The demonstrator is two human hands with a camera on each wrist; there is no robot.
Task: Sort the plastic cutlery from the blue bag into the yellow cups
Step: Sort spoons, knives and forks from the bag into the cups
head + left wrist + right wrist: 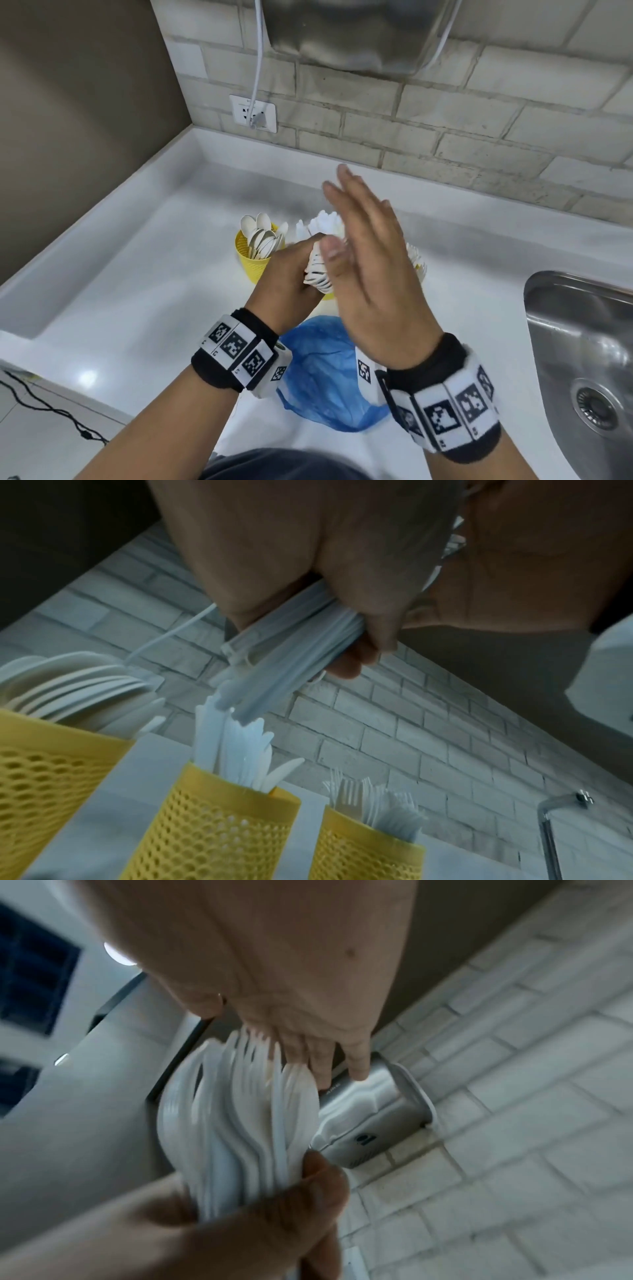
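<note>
On the white counter (144, 281), left hand (291, 274) grips forks (240, 1110); right hand (370, 260) flat.

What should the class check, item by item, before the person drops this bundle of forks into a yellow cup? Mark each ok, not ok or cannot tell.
1. Left hand grips the fork bundle: ok.
2. Right hand flat against the tines, squaring them: ok.
3. Bundle holds forks only: cannot tell, the far side is hidden.
4. Fork cup upright, forks inside: ok.
5. Handles over the fork cup: not ok, they hang above the knife cup.
6. Blue bag emptied: cannot tell.
</note>
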